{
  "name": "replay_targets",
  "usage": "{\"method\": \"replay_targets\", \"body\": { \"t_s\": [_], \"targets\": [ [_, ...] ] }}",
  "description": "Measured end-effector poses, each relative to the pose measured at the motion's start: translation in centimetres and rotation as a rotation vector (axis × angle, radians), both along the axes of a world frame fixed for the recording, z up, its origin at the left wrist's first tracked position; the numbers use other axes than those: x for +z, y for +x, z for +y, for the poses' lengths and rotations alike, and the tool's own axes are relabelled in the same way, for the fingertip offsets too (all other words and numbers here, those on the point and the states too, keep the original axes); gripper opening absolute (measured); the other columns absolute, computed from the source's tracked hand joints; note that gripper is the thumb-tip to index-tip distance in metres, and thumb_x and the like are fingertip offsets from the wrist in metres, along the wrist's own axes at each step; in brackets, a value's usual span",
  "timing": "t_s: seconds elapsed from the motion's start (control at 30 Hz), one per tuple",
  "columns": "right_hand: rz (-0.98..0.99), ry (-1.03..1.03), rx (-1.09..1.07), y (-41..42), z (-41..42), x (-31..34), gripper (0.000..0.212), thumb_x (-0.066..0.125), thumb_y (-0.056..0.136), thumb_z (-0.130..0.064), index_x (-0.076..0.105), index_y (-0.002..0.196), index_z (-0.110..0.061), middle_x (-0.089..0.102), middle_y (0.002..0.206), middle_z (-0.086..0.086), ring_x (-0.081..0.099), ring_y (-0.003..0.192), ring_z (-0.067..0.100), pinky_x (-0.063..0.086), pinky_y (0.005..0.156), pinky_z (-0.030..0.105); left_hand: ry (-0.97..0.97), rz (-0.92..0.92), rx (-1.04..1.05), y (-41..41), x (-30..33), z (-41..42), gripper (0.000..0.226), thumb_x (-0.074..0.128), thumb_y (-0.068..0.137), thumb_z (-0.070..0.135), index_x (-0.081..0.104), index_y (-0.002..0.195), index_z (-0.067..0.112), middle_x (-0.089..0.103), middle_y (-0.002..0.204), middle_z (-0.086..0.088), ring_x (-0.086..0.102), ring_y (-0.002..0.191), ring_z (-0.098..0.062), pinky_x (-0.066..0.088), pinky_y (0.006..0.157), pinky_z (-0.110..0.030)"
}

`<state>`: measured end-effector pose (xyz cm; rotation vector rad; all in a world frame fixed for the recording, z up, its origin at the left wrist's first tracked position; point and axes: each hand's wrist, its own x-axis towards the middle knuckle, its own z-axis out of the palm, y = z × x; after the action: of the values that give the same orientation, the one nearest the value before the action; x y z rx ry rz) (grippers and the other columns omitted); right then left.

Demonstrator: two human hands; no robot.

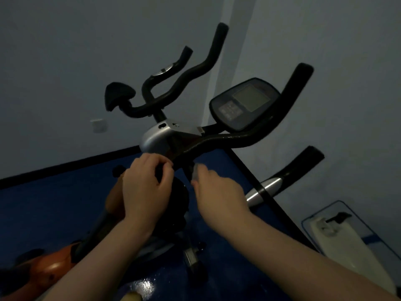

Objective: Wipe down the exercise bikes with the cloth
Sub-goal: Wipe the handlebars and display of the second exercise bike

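Observation:
A black exercise bike stands in front of me, its curved handlebar (pixel 238 139) running right and up, with a console (pixel 245 103) above it and a silver stem cover (pixel 155 137) at the centre. My left hand (pixel 145 187) grips the near end of the handlebar, fingers curled round it. My right hand (pixel 217 192) pinches a small pale cloth (pixel 196 172) against the dark post just below the bar. A second bike's handlebars (pixel 188 70) and saddle (pixel 118 94) stand behind.
An orange bike frame (pixel 43 266) lies low at the left. A white bottle in a clear container (pixel 338 233) sits on the floor at the right. Blue floor (pixel 54 203) meets grey walls; a wall socket (pixel 98 126) is at the left.

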<state>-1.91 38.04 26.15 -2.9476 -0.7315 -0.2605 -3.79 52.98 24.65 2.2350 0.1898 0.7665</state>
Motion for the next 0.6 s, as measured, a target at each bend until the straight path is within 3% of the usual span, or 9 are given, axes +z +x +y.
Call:
{"method": "replay_targets", "body": {
  "t_s": [0.1,0.2,0.3,0.37,0.43,0.5,0.6],
  "targets": [
    [-0.129,-0.058,0.287,-2.0,-4.3,1.0,0.034,0.057,0.091,-0.031,0.058,0.119,-0.012,0.066,0.091,0.004,0.061,0.069,0.019,0.037,0.056,0.026,0.115,-0.047,-0.136,-0.4,0.8,-0.3,0.015,0.048,0.088,0.028,0.062,0.083,0.026,0.060,0.082,0.013,0.055,0.078,-0.011,0.039,0.079,-0.036],
    [-0.260,-0.022,0.525,0.1,-10.7,2.8,0.025,0.061,0.092,-0.029,0.072,0.101,-0.008,0.069,0.096,0.008,0.064,0.084,0.025,0.051,0.080,0.034,0.163,-0.074,-0.404,0.3,2.2,-1.7,0.016,0.048,0.088,0.031,0.062,0.083,0.026,0.060,0.080,0.015,0.057,0.075,-0.007,0.042,0.074,-0.032],
    [-0.490,0.219,0.257,0.8,-13.1,3.1,0.027,0.062,0.090,-0.024,0.073,0.087,0.000,0.069,0.095,0.016,0.065,0.091,0.031,0.044,0.098,0.039,0.085,0.010,-0.531,2.0,3.6,-3.8,0.012,0.053,0.086,0.031,0.063,0.082,0.027,0.060,0.079,0.014,0.057,0.072,-0.003,0.044,0.065,-0.022],
    [-0.564,0.363,0.065,-0.3,-10.3,0.1,0.027,0.059,0.090,-0.024,0.072,0.077,-0.004,0.069,0.090,0.013,0.064,0.089,0.029,0.038,0.104,0.041,0.122,0.101,-0.554,2.6,3.4,-4.8,0.008,0.056,0.087,0.029,0.063,0.082,0.028,0.061,0.079,0.012,0.057,0.070,-0.004,0.045,0.064,-0.026],
    [-0.607,0.301,0.147,-1.4,-7.7,-2.6,0.025,0.059,0.089,-0.023,0.070,0.073,-0.007,0.069,0.088,0.010,0.064,0.087,0.028,0.039,0.103,0.042,0.198,0.179,-0.536,2.8,2.8,-5.0,0.011,0.053,0.087,0.036,0.061,0.083,0.029,0.061,0.079,0.010,0.058,0.068,-0.008,0.048,0.063,-0.034],
    [-0.597,0.168,0.336,-0.4,-9.3,-1.5,0.025,0.058,0.091,-0.024,0.071,0.077,-0.008,0.069,0.085,0.011,0.065,0.080,0.029,0.045,0.096,0.040,0.279,0.189,-0.519,2.8,2.4,-4.7,0.011,0.053,0.086,0.038,0.060,0.082,0.030,0.061,0.076,0.010,0.057,0.065,-0.011,0.042,0.057,-0.031],
    [-0.728,0.026,0.326,2.5,-13.9,2.7,0.029,0.053,0.093,-0.021,0.074,0.079,-0.006,0.070,0.083,0.012,0.066,0.080,0.028,0.048,0.095,0.043,0.370,0.178,-0.537,2.7,2.5,-4.4,0.010,0.055,0.085,0.036,0.060,0.078,0.030,0.062,0.073,0.011,0.052,0.061,-0.009,0.030,0.052,-0.023]
  ]
}}
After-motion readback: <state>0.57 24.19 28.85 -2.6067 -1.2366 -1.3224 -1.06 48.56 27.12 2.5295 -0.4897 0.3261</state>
